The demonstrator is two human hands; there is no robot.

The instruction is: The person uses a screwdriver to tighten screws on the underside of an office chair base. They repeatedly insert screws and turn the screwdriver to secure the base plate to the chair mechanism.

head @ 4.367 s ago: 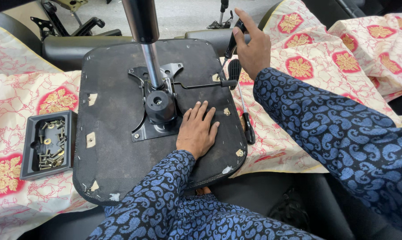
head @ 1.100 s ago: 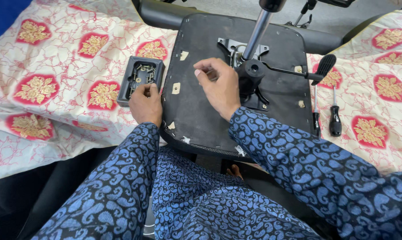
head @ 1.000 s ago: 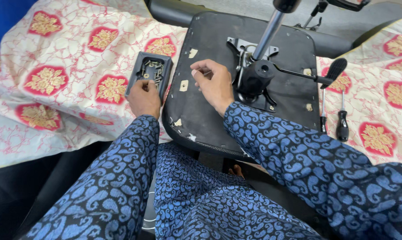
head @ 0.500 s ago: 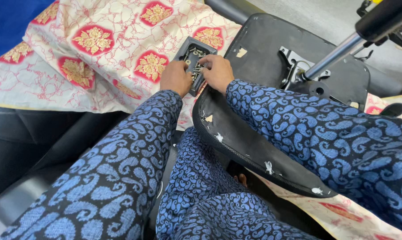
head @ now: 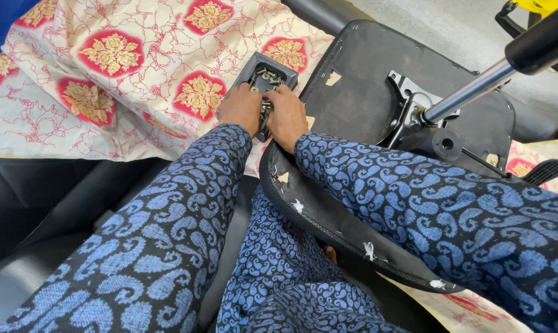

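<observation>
Both hands down in the small black parts tray (head: 272, 69), which sits on the patterned cloth (head: 137, 74) just beside the left edge of the upturned chair seat base (head: 359, 105). Left hand (head: 240, 108) rests on the tray's near-left rim, fingers curled over it; whether it pinches anything cannot be told. Right hand (head: 287, 116) lies over the tray's near side, fingers bent down among the loose metal screws (head: 265, 77); it looks to be picking through them, but no piece is clearly held.

Step in hand, by judgement: sorting fasteners out of the tray, the left hand steadying it. Seat base lies underside up across the person's lap, with the metal mounting plate (head: 408, 92) and gas-lift column (head: 476, 86) standing out from it; black lever handle (head: 547, 169) at far right.

Next move would call for a firm fingertip pinch on one screw, lifted clear without tipping the tray.
</observation>
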